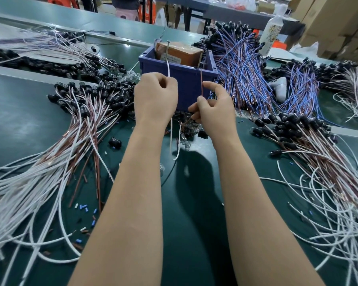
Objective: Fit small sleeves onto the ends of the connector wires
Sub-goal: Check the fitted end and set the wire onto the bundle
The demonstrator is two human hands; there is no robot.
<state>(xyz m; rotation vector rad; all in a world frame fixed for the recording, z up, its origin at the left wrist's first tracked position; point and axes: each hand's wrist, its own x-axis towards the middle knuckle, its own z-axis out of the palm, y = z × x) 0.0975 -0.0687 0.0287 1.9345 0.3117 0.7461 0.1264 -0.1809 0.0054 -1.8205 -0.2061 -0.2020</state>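
just in front of the blue bin (180, 79), the left hand (155, 98) is curled closed on a white wire (168, 69) whose end rises past the bin's rim. the right hand (212, 112), loosely curled, pinches a brown wire (201, 83) standing upright. any sleeve on either tip is too small to see; the fingertips are hidden behind the knuckles.

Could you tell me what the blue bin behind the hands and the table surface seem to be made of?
The blue bin looks like moulded plastic: uniform colour, thick rim, matte sheen. The table surface appears to be a dark green rubbery or vinyl mat, smooth with a soft glare; the exact material cannot be told.
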